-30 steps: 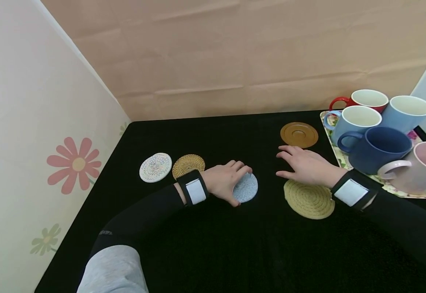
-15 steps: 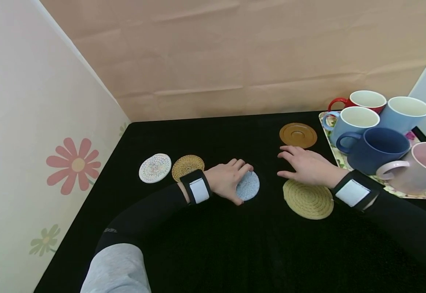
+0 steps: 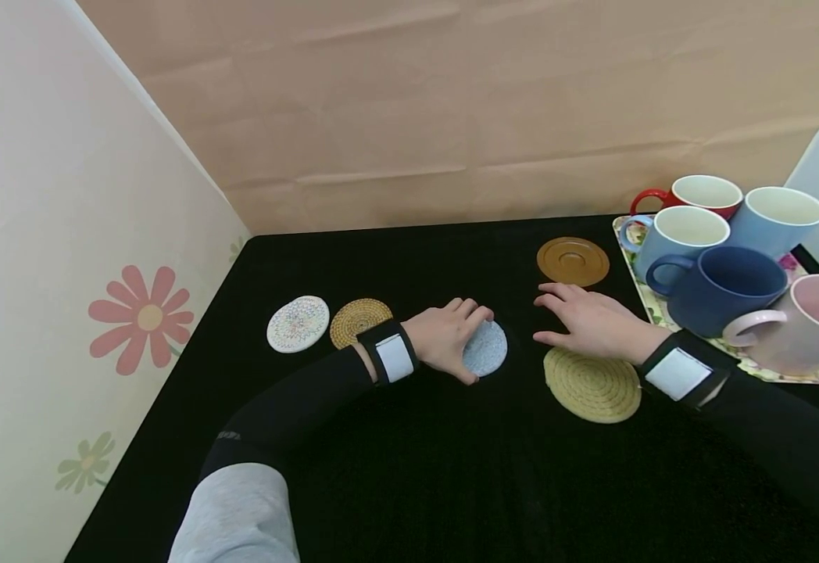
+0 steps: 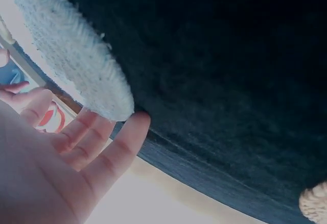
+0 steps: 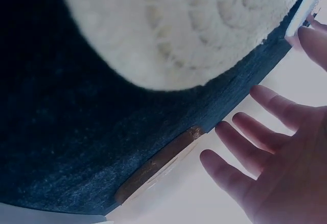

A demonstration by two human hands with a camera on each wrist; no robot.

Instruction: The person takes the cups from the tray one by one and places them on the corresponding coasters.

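My left hand (image 3: 445,338) grips a round light blue coaster (image 3: 487,349), thumb at its near edge and fingers at its far edge. In the left wrist view the fingertips meet the rim of this coaster (image 4: 82,55). To the right, my right hand (image 3: 592,319) hovers with spread fingers and holds nothing. Below it lies a pale yellow-green woven coaster (image 3: 595,387), partly covered by the hand. Just beyond the right fingertips is a brown round coaster (image 3: 573,261). A tan woven coaster (image 3: 360,320) and a white patterned coaster (image 3: 298,324) lie at the left.
A floral tray (image 3: 652,309) at the right carries several mugs: a red mug (image 3: 708,191), light blue ones, a dark blue mug (image 3: 729,289) and a pink mug (image 3: 803,324). A black cloth covers the table (image 3: 452,469). Walls stand behind and at the sides.
My left hand has moved a little right and away from me, with the light blue coaster moving along. The right hand has stayed nearly still.
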